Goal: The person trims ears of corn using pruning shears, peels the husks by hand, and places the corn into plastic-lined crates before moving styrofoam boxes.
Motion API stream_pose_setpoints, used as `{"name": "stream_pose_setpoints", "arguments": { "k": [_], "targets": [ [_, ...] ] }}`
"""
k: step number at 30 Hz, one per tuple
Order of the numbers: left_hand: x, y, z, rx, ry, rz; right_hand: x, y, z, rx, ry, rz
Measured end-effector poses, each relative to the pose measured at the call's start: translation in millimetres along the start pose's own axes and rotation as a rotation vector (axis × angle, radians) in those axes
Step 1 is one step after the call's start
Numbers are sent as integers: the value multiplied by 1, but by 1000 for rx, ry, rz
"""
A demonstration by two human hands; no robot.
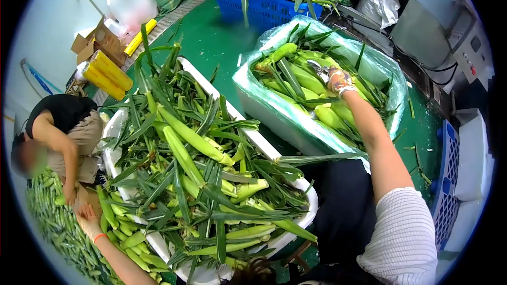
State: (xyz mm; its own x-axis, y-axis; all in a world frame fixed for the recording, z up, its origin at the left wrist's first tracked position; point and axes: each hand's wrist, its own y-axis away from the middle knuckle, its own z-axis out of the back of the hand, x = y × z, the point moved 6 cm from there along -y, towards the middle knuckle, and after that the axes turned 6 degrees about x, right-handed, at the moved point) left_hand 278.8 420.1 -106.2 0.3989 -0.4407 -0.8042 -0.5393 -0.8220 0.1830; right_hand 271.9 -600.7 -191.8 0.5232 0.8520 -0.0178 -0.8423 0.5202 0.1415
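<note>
My right hand (339, 80), in a patterned glove, is closed around a pair of pruning shears (318, 69). It is over green corn ears (309, 80) in a box lined with clear green plastic (269, 119). My left hand (88, 220), in a pale glove with an orange band at the wrist, reaches out to the far left. Its fingers look stretched and apart, with nothing visible in them. Beside it lie corn ears (107, 208) on the floor. Between my arms stands a white tub (253, 136) heaped with leafy corn (193, 142).
A co-worker (66, 126) bends down at the left, one hand close to mine, by a pile of green pods (50, 221). A blue crate (253, 8) of leaves stands at the back. Yellow rolls (108, 74) and a cardboard box (108, 42) are behind the co-worker.
</note>
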Motion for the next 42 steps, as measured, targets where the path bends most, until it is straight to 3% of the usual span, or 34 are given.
{"name": "stream_pose_setpoints", "arguments": {
  "k": [2,5,7,8,9,11,13,16,17,20,21,22,23,26,29,33,35,39,40,42],
  "targets": [
    [-7,23,-22,493,-493,105,-9,-2,12,-29,-112,-30],
    [-10,151,-59,765,-769,103,-31,19,50,-162,-421,-133],
    [-2,230,-68,781,-855,150,-24,79,115,-129,-630,62],
    [6,257,-71,1002,-833,260,-27,96,137,-153,-621,102],
    [6,295,-76,1056,-901,262,-25,121,165,-287,-635,223],
    [7,343,-74,1085,-1015,175,-35,145,200,-408,-575,216],
    [7,368,-60,1159,-1048,145,-49,149,211,-280,-498,-48],
    [18,374,-25,1146,-1115,281,-96,113,155,-156,-361,-177],
    [23,371,-13,1127,-1126,336,-121,87,117,-253,-263,-151],
    [37,345,11,1020,-1167,397,-87,66,64,-130,-176,-48],
    [41,344,8,988,-1154,410,-70,67,58,-36,-164,-124],
    [47,338,8,959,-1136,445,-56,57,45,-100,-195,-92],
    [52,333,9,929,-1122,477,-44,43,29,22,-143,-30],
    [59,328,14,881,-1149,510,-27,0,-11,-190,-54,-19],
    [63,315,33,845,-1134,584,-24,-18,-24,-111,-229,-33],
    [61,325,15,810,-1212,494,-7,-6,3,-234,-64,176],
    [55,337,10,884,-1158,457,-2,23,43,-74,-191,222],
    [43,351,3,915,-1095,409,-5,115,128,144,-524,0],
    [41,360,-3,959,-1048,379,-11,129,134,-47,-490,184],
    [34,407,-42,1026,-1081,327,6,187,166,-56,-613,412]
  ]
}}
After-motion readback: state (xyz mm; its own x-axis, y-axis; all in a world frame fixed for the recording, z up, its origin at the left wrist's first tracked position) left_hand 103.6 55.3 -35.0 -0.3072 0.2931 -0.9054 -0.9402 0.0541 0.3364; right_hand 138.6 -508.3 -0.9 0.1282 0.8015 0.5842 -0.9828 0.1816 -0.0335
